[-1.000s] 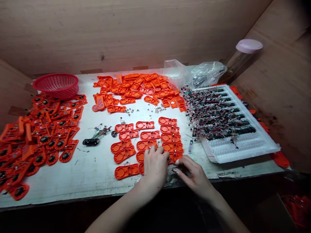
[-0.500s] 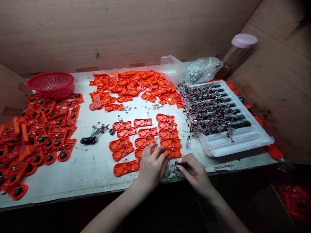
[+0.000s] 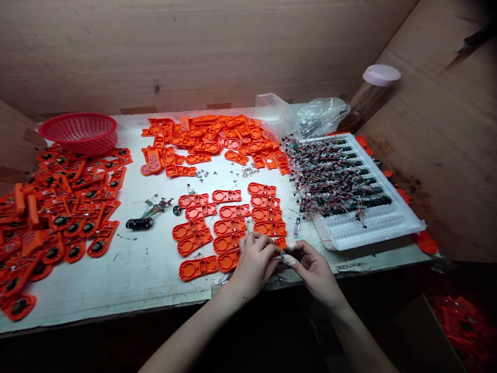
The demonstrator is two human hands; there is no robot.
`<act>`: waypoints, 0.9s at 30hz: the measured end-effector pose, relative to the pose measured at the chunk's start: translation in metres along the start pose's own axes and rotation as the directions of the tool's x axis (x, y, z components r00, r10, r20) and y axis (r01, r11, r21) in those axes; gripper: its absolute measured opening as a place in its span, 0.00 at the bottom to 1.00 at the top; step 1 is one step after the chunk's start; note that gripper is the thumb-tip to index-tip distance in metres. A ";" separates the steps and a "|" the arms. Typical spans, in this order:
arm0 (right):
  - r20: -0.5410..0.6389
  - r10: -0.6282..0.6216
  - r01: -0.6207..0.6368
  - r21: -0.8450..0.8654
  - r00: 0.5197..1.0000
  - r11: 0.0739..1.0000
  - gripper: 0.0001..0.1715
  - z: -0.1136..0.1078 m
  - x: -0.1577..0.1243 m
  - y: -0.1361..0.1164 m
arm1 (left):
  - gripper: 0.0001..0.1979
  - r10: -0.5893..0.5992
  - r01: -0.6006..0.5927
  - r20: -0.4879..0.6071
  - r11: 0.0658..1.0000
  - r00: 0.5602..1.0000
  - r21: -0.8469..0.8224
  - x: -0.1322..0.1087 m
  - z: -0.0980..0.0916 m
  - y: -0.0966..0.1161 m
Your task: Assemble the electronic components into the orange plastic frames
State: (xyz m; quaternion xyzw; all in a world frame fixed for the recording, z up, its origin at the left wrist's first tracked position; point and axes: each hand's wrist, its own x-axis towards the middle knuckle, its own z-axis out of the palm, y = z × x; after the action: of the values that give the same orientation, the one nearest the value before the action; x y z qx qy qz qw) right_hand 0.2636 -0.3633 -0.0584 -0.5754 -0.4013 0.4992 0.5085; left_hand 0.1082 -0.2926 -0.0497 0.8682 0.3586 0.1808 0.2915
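My left hand (image 3: 255, 263) is closed, palm down, at the table's front edge. Its curled fingers lie over the near end of the right column of orange plastic shells (image 3: 266, 214). One orange shell (image 3: 280, 242) shows only in part behind these fingers. My right hand (image 3: 316, 269) is closed in a pinch, with pale wrapping on the thumb and a fingertip. Both hands' fingertips meet around a small greyish piece (image 3: 282, 255), too small to name. More open shells (image 3: 198, 268) lie in columns to the left. A small clear-handled screwdriver (image 3: 297, 228) lies beyond my right hand.
On the right, a white foam tray (image 3: 404, 225) holds rows of wired black parts. Orange shells with round black parts (image 3: 73, 228) are heaped at left beside a red basket (image 3: 79, 133). More shells (image 3: 213, 132) lie at the back, near loose screws (image 3: 248, 170). A lidded jar (image 3: 365, 96) stands back right.
My left hand has slid right, and its fingertips now meet those of my right hand. The right hand has shifted slightly up and right. The view has also moved slightly.
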 end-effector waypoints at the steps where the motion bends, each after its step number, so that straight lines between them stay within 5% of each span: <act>1: -0.005 0.011 -0.011 0.025 1.000 1.000 0.13 0.000 0.000 -0.001 | 0.08 0.002 -0.002 -0.007 1.000 1.000 -0.007 0.000 0.000 -0.001; 12: 0.147 0.123 -0.149 0.181 0.981 0.972 0.22 -0.011 -0.007 -0.006 | 0.04 -0.004 0.004 -0.003 0.997 1.000 -0.071 0.002 -0.005 -0.003; 21: 0.122 0.223 -0.251 0.298 0.967 0.921 0.17 0.000 -0.006 -0.011 | 0.08 0.083 -0.080 0.012 0.985 0.996 -0.156 0.000 -0.008 -0.002; 27: 0.200 0.165 -0.223 0.320 0.966 0.921 0.20 -0.005 -0.014 -0.015 | 0.05 0.081 -0.074 0.042 0.988 0.996 -0.137 0.002 -0.011 -0.002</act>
State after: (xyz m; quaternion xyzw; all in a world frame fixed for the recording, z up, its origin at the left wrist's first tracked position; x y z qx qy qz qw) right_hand 0.2665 -0.3757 -0.0415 -0.4714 -0.2916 0.6560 0.5122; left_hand 0.1025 -0.2860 -0.0424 0.8638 0.3044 0.1953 0.3508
